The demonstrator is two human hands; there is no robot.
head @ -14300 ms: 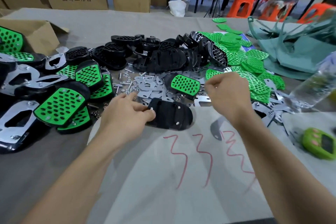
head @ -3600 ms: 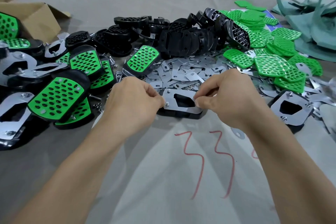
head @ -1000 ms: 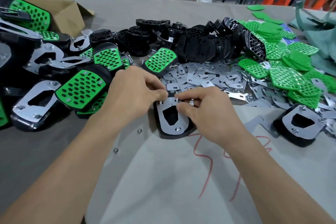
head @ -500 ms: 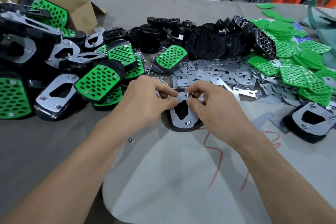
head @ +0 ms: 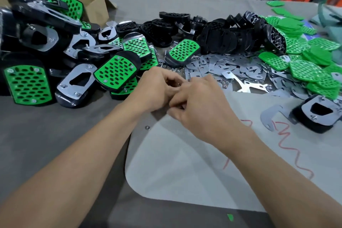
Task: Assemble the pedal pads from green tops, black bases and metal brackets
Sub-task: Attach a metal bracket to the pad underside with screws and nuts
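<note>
The left hand (head: 157, 89) and right hand (head: 201, 105) touch, fingers curled inward; whether they pinch anything is hidden. Metal brackets (head: 222, 68) lie just beyond them, black bases (head: 218, 39) farther back, green tops (head: 305, 68) rightward, assembled pads (head: 114, 72) leftward.

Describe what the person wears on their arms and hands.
Nothing shows: the left hand and right hand are bare, without gloves, and both forearms are uncovered to the picture's edge, with no sleeve, watch or bracelet in view. No ring shows, though fingers overlap.
</note>
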